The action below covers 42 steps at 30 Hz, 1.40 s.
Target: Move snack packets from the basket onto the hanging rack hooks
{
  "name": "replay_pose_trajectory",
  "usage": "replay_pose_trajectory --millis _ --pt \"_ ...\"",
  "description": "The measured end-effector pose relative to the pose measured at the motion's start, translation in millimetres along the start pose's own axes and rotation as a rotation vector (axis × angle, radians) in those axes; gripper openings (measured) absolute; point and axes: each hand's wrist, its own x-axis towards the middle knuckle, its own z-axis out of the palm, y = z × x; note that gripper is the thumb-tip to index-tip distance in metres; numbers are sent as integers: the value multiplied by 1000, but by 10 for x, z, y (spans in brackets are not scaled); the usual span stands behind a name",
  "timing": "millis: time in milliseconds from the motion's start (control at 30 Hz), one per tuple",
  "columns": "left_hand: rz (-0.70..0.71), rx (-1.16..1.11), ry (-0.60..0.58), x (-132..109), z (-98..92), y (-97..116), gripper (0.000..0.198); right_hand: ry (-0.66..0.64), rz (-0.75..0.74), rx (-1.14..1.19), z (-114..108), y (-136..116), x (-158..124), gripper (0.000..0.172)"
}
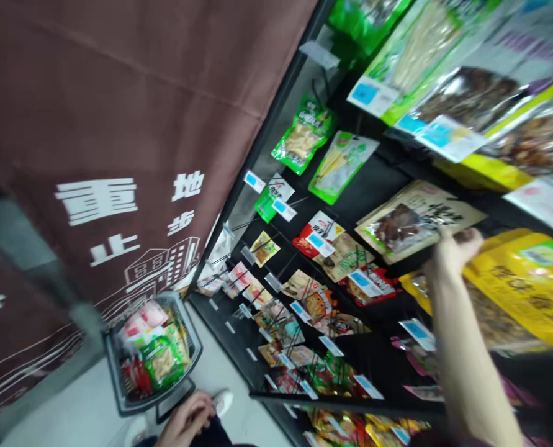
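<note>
At the shelf on the right, my right hand (453,251) is closed at the lower edge of a beige bag of dark dried food (416,217), its thumb over the bag's edge. Just beside that hand lies a large yellow bag (522,279). My left hand (185,419) is low at the bottom, in front of my legs, with its fingers curled. Whatever it may hold is hidden. Close to it on the floor stands a dark grey shopping basket (193,335) with several packets in it, a green snack packet (162,360) among them.
Hooks on the black rack (229,347) carry many small packets with price tags. Large bags (472,99) stand on the upper shelf. A brown printed banner (141,112) hangs on the left, above pale floor (76,410). The picture is blurred in places.
</note>
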Motion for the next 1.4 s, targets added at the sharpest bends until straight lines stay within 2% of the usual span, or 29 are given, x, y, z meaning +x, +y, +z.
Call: replay_pose_trajectory --millis 67,133,167,233,300,400,433,500,600,633,733,833,900,1000,1267,1400 --pt "44 44 -37 -75 -50 -1 52 -128 -62 181 -232 -100 -357 53" --pt "63 105 -32 -143 -94 49 45 -384 -117 296 -523 -270 -774 52" --pt "73 143 -26 -183 -109 88 42 -484 -168 280 -677 -363 -993 48" --pt "89 229 -16 -278 -125 174 35 -763 -230 83 -967 -511 -1424 40" --pt "92 323 6 -389 -136 239 28 -1156 -291 -154 -1184 -526 -1842 40" --pt "62 468 32 -555 -196 215 25 -1798 -210 -279 -1321 -235 -2596 51" --pt "67 492 36 -610 -230 169 24 -1961 -157 -300 -1339 -82 -2916 52" --pt "88 484 36 -725 -307 35 23 -2142 -124 -360 -1390 231 -3626 51" --pt "59 504 83 -904 -415 -191 21 -2181 -245 -754 -1574 589 -4622 52" --pt "37 525 104 -958 -447 -262 21 -2200 -263 -798 -1663 668 -4879 50" --pt "-9 567 137 -1062 -534 -466 21 -2341 -88 -487 -1962 804 -5393 45" --pt "-47 579 136 -1055 -596 -657 21 -2350 3 -269 -2194 830 -5625 40" --pt "-80 597 125 -996 -614 -765 21 -2339 -10 -264 -2264 823 -5684 37" --pt "-106 629 104 -872 -611 -871 22 -2316 -28 -314 -2254 828 -5659 34" --pt "-145 693 80 -591 -580 -927 23 -2226 -104 -492 -1978 1068 -5208 49" --pt "-196 728 73 -465 -569 -961 23 -2211 -124 -541 -1901 1215 -5067 54"
